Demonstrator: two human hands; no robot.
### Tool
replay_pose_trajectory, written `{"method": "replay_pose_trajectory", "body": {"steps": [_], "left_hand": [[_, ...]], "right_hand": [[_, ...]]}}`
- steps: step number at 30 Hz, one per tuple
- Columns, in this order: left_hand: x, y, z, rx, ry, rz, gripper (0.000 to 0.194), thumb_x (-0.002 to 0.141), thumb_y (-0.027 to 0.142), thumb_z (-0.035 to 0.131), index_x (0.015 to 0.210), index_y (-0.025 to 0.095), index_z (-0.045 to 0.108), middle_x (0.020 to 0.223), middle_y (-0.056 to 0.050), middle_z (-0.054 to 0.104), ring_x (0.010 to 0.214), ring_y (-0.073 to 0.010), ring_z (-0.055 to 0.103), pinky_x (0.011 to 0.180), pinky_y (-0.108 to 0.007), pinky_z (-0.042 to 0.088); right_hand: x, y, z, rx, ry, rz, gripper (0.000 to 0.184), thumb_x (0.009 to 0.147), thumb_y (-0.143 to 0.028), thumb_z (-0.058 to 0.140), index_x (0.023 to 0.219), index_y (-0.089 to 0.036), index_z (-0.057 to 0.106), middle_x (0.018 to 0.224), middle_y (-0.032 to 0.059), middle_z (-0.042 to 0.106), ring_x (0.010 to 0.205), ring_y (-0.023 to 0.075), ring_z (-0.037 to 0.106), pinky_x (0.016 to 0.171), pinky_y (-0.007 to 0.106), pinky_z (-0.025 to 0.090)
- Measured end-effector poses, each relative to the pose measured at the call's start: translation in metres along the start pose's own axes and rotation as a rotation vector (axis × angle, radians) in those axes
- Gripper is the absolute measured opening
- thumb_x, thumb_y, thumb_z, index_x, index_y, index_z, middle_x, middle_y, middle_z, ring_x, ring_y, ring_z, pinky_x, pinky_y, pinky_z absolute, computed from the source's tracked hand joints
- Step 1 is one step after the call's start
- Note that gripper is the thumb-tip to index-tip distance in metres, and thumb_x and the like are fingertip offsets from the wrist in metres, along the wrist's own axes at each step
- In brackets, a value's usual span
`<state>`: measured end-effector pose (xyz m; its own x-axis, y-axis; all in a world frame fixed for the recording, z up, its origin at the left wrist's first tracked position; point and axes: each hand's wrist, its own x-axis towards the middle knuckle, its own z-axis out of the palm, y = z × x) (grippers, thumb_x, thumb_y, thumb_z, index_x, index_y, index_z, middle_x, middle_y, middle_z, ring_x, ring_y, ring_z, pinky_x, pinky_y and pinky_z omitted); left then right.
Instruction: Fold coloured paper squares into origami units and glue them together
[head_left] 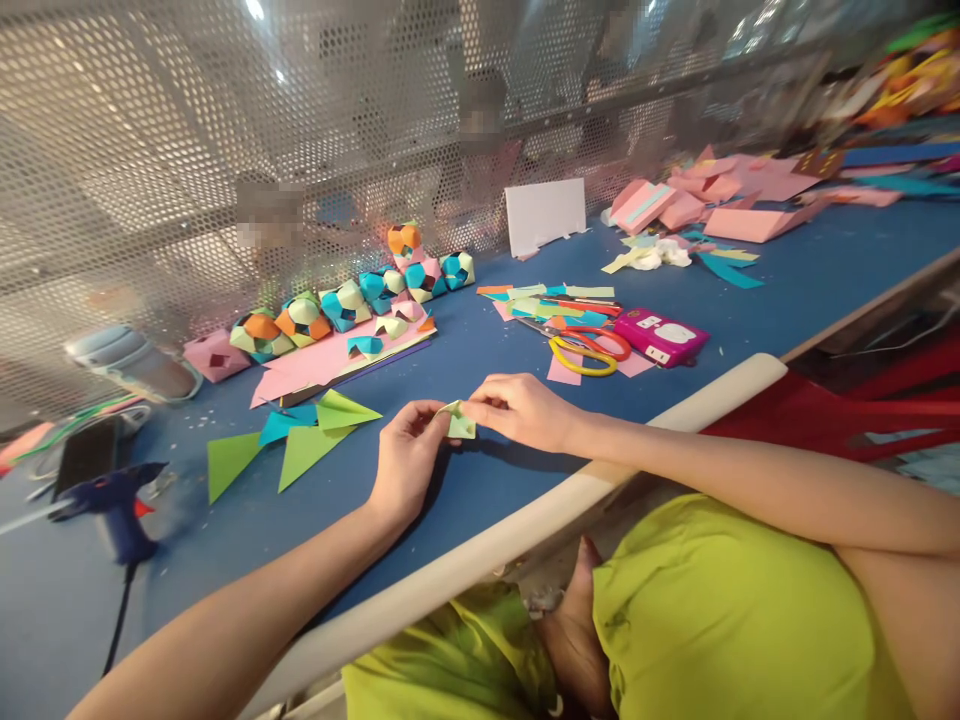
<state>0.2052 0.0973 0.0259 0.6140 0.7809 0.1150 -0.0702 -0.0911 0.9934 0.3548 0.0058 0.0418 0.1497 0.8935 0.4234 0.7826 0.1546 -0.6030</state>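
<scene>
A small piece of folded pale green paper [460,422] is held between my two hands, just above the blue table. My left hand [409,450] pinches its left side between thumb and fingers. From the right, my right hand [517,408] is closed on its upper right edge. To the left of my left hand lie green paper triangles [311,452] and a blue paper piece [287,424]. Behind my hands, a row of folded paper balls [345,303] in orange, blue, pale green and pink stands along the mesh wall.
Scissors [585,352] with yellow and red handles lie beside a magenta box [661,336]. A dark blue glue gun [116,505] and a bottle [133,362] are at the left. Pink paper scraps [757,190] pile up at the far right. A pale rail [525,535] edges the table.
</scene>
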Motion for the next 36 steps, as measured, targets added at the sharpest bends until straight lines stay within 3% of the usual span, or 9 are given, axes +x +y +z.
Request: {"method": "replay_pose_trajectory", "body": {"steps": [4,9,16,21,25,29,33,36], "left_hand": [[-0.001,-0.002,0.001,-0.032,0.000,-0.004,0.022,0.072,0.032,0.071,0.080,0.015,0.059,0.068,0.003,0.063,0.061,-0.0111,0.061,0.064,-0.024,0.049],[-0.002,-0.003,0.002,-0.049,-0.032,-0.028,0.024,0.070,0.029,0.072,0.078,0.017,0.054,0.068,0.004,0.063,0.059,-0.0119,0.063,0.065,-0.026,0.051],[-0.003,-0.003,0.004,-0.059,-0.017,-0.031,0.018,0.066,0.016,0.065,0.071,0.018,0.048,0.063,0.006,0.060,0.052,-0.0103,0.061,0.054,-0.022,0.048],[-0.001,-0.004,0.003,-0.059,0.031,-0.042,0.015,0.064,0.010,0.058,0.069,0.018,0.047,0.057,0.007,0.055,0.044,-0.0076,0.054,0.045,-0.020,0.044],[0.000,-0.004,0.003,-0.104,0.053,-0.048,0.019,0.067,0.014,0.061,0.073,0.018,0.045,0.060,0.007,0.055,0.045,-0.0078,0.054,0.045,-0.021,0.045],[-0.001,-0.001,0.004,-0.206,0.078,-0.045,0.035,0.071,0.027,0.069,0.090,0.019,0.041,0.083,0.002,0.059,0.059,-0.0102,0.061,0.051,-0.023,0.050],[-0.003,0.001,0.005,-0.170,0.022,-0.118,0.023,0.076,0.026,0.063,0.085,0.018,0.044,0.067,0.003,0.057,0.053,-0.0098,0.058,0.050,-0.023,0.047],[-0.007,0.000,0.005,-0.072,-0.099,-0.124,0.016,0.077,0.025,0.062,0.083,0.017,0.048,0.059,0.004,0.056,0.048,-0.0092,0.054,0.049,-0.023,0.045]], "right_hand": [[0.000,-0.004,0.009,-0.060,-0.047,0.118,0.022,0.078,-0.028,0.068,0.064,-0.015,0.057,0.067,-0.0002,0.057,0.060,0.0094,0.047,0.058,0.023,0.033],[0.001,-0.003,0.013,-0.023,-0.025,0.149,0.022,0.079,-0.014,0.058,0.058,-0.016,0.052,0.057,-0.0038,0.050,0.054,0.0070,0.040,0.054,0.021,0.028],[0.001,-0.003,0.015,-0.011,0.004,0.049,0.025,0.073,-0.014,0.060,0.053,-0.016,0.047,0.051,-0.0051,0.044,0.051,0.0068,0.035,0.052,0.021,0.028],[0.005,0.000,0.018,0.030,-0.028,0.012,0.016,0.080,-0.022,0.058,0.065,-0.016,0.059,0.065,0.0007,0.058,0.058,0.0098,0.049,0.058,0.022,0.036],[0.013,0.000,0.018,0.028,-0.012,-0.071,0.019,0.084,-0.022,0.055,0.067,-0.016,0.062,0.065,0.0013,0.058,0.058,0.0104,0.050,0.058,0.023,0.037],[0.034,0.003,0.007,0.017,0.065,-0.044,0.022,0.083,-0.024,0.054,0.063,-0.016,0.062,0.064,0.0019,0.061,0.058,0.0115,0.052,0.057,0.023,0.038],[0.070,0.018,-0.002,-0.014,0.108,0.100,0.021,0.081,-0.028,0.056,0.066,-0.016,0.064,0.063,0.0023,0.066,0.059,0.0135,0.056,0.058,0.024,0.039],[0.097,0.036,0.002,-0.045,0.071,0.176,0.023,0.082,-0.029,0.056,0.067,-0.015,0.067,0.062,0.0033,0.067,0.057,0.0136,0.057,0.056,0.023,0.040]]}}
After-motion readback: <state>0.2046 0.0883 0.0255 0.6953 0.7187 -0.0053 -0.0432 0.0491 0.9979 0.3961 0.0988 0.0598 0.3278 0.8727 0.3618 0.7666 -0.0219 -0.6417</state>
